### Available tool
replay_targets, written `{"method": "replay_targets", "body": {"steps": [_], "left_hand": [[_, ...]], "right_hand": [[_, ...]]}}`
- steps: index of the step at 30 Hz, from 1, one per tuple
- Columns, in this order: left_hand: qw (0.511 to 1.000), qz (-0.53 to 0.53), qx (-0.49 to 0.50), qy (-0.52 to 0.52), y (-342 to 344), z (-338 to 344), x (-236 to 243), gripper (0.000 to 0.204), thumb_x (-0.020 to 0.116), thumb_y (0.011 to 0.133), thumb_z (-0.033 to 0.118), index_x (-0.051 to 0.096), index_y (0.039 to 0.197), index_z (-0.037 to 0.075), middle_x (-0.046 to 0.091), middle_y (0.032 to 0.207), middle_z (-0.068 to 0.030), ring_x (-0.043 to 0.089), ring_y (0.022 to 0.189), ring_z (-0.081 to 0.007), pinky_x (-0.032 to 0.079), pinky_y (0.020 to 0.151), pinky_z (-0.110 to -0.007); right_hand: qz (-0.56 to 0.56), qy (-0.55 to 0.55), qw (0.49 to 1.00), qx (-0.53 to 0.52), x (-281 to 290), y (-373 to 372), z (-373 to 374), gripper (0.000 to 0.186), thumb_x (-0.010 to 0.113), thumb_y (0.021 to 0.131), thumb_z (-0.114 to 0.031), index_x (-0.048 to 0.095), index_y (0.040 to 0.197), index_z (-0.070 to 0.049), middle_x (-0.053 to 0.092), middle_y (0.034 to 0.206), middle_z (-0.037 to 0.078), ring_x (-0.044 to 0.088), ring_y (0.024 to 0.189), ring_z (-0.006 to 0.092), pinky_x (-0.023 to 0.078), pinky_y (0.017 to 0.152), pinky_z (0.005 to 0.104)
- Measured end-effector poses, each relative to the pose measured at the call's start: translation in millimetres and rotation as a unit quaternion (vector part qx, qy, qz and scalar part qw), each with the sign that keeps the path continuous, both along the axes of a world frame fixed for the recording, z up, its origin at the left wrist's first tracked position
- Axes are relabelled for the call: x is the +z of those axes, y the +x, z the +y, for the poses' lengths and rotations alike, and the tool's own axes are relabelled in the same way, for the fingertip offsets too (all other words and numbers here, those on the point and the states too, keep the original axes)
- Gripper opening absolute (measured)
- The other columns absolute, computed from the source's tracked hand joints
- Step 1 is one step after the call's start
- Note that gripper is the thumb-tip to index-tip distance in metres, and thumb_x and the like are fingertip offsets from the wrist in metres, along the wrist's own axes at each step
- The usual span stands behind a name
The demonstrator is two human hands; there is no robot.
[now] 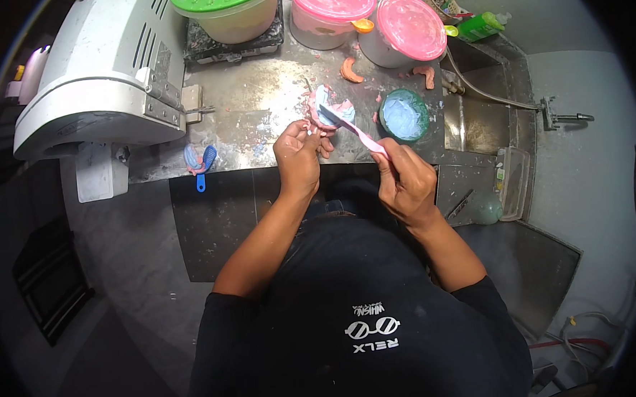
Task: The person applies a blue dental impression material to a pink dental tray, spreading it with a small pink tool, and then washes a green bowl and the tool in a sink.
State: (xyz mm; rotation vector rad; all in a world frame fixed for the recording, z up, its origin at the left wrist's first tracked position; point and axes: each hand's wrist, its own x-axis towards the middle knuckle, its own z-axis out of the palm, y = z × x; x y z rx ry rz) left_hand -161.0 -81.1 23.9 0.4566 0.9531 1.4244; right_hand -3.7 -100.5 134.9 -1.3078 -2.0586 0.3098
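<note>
My left hand (299, 156) has its fingers curled at the near edge of a pink dental impression (314, 114), which is partly filled with pale blue plaster. In my right hand (408, 183) is a spatula (362, 136) with a pink handle, gripped between thumb and fingers. Its blade lies against the plaster in the impression. A green mixing bowl (383, 128) with more pale blue plaster (404, 115) stands just right of the spatula. Farther left, at the counter's front edge, rests a blue-handled impression tray (201, 181) holding pink and pale blue material.
Behind my hands stand a green-lidded tub (233, 23) and two pink-lidded tubs (333, 0). Curved pink pieces (351, 71) lie on the metal counter. A white machine (103, 80) occupies the left; a sink (465, 122) with a hose is at the right.
</note>
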Motion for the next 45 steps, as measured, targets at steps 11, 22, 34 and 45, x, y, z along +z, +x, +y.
{"method": "replay_targets", "body": {"steps": [11,22,34,45], "left_hand": [[0.999,0.003,0.003,-0.031,-20,-12,-13,0.007,0.054,0.092,-0.001,0.057,0.098,-0.003,0.068,0.084,-0.0160,0.061,0.061,-0.0145,0.046,0.053,-0.023],[0.992,0.014,0.048,-0.119,-89,-97,-77,0.009,0.051,0.090,-0.006,0.056,0.097,-0.003,0.066,0.086,-0.0169,0.060,0.063,-0.0175,0.046,0.054,-0.026],[0.989,0.023,0.094,-0.111,-93,-102,-114,0.008,0.055,0.087,-0.007,0.054,0.094,-0.003,0.064,0.081,-0.0145,0.061,0.062,-0.0174,0.046,0.052,-0.025],[0.995,0.031,0.043,-0.083,-86,-87,-88,0.003,0.055,0.093,0.000,0.054,0.095,-0.002,0.065,0.084,-0.0160,0.060,0.062,-0.0168,0.046,0.054,-0.025]], "right_hand": [[0.089,-0.168,0.978,-0.082,-2,2,7,0.017,0.067,0.088,-0.008,0.067,0.101,0.004,0.066,0.079,0.009,0.059,0.061,0.0143,0.046,0.057,0.0284],[0.146,-0.267,0.927,-0.221,-40,122,47,0.027,0.071,0.089,-0.022,0.070,0.104,0.001,0.064,0.084,-0.001,0.055,0.077,0.0066,0.043,0.070,0.0215],[-0.181,-0.137,0.941,-0.250,-52,141,44,0.028,0.064,0.089,-0.027,0.070,0.102,-0.002,0.067,0.080,0.023,0.066,0.071,0.0350,0.050,0.066,0.0402],[-0.128,-0.247,0.937,-0.210,-69,128,40,0.019,0.067,0.086,-0.017,0.070,0.099,-0.003,0.067,0.080,0.021,0.066,0.072,0.0360,0.049,0.066,0.0425]]}}
